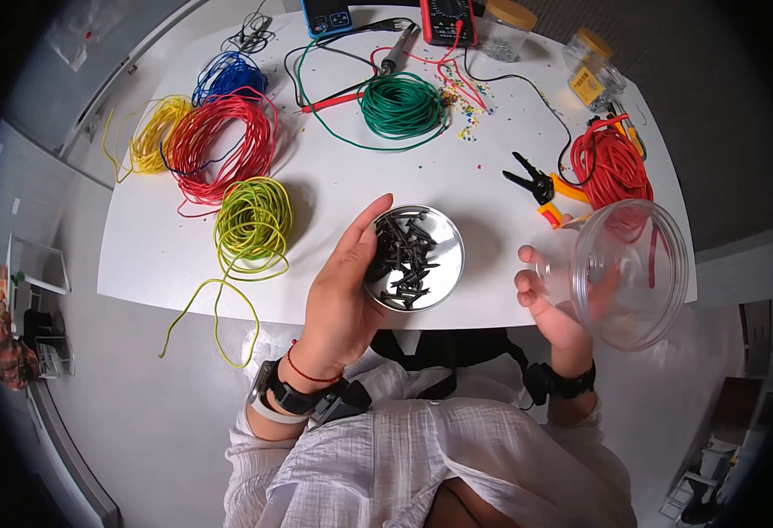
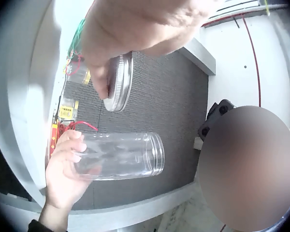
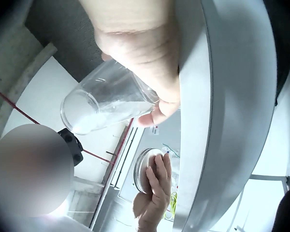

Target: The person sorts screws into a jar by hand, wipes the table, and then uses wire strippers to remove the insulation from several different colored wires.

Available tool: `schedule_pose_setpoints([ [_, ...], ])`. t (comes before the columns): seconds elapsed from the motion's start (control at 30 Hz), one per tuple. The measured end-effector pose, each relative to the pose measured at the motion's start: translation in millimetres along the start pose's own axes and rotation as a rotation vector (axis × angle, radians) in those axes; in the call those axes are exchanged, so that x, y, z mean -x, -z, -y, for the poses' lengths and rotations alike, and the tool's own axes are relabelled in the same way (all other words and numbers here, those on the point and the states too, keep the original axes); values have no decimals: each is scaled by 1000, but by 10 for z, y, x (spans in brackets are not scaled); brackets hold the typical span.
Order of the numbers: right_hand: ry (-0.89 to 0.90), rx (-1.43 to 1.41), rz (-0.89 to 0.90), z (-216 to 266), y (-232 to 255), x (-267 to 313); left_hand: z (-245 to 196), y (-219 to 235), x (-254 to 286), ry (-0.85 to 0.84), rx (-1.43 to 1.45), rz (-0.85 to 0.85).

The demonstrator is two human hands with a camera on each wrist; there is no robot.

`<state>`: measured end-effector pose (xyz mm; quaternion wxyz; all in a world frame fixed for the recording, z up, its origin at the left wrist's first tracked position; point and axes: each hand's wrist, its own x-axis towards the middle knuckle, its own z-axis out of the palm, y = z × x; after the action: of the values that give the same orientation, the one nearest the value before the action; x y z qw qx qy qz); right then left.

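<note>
My left hand (image 1: 342, 282) holds a silver metal lid (image 1: 446, 264) turned hollow side up, thumb along its rim and fingers under it. Many black screws (image 1: 411, 255) lie loose in the lid, mostly towards the thumb side. To the right, my right hand (image 1: 564, 324) grips a clear plastic jar (image 1: 633, 282) around its bottom end. The jar's open threaded mouth (image 2: 157, 153) points back towards the body in the left wrist view, and its walls look clear with nothing inside. Lid and jar are apart, both near the table's front edge.
Coils of yellow, red, blue and yellow-green wire (image 1: 254, 220) lie at left; green wire (image 1: 401, 106) and a soldering iron (image 1: 397, 51) sit farther back. Wire strippers (image 1: 540, 187) and a red coil (image 1: 611, 163) lie right. A red multimeter (image 1: 448, 19) and lidded jars (image 1: 505, 35) stand behind scattered coloured bits.
</note>
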<state>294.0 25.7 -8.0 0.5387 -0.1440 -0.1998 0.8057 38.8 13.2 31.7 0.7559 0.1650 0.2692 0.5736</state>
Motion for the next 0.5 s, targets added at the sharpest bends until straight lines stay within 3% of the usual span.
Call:
schedule_pose_setpoints([
  [0.3, -4, 93, 0, 22, 39, 18, 101, 34, -49, -90, -221, -65],
  [0.37, 22, 113, -179, 21, -29, -14, 121, 48, -78, -98, -256, -69],
  [0.43, 56, 131, -238, -14, -165, -33, 133, 60, -103, -96, -375, -76],
  [0.5, 92, 149, -297, -31, -182, -30, 118, 63, -103, -48, -276, -110],
])
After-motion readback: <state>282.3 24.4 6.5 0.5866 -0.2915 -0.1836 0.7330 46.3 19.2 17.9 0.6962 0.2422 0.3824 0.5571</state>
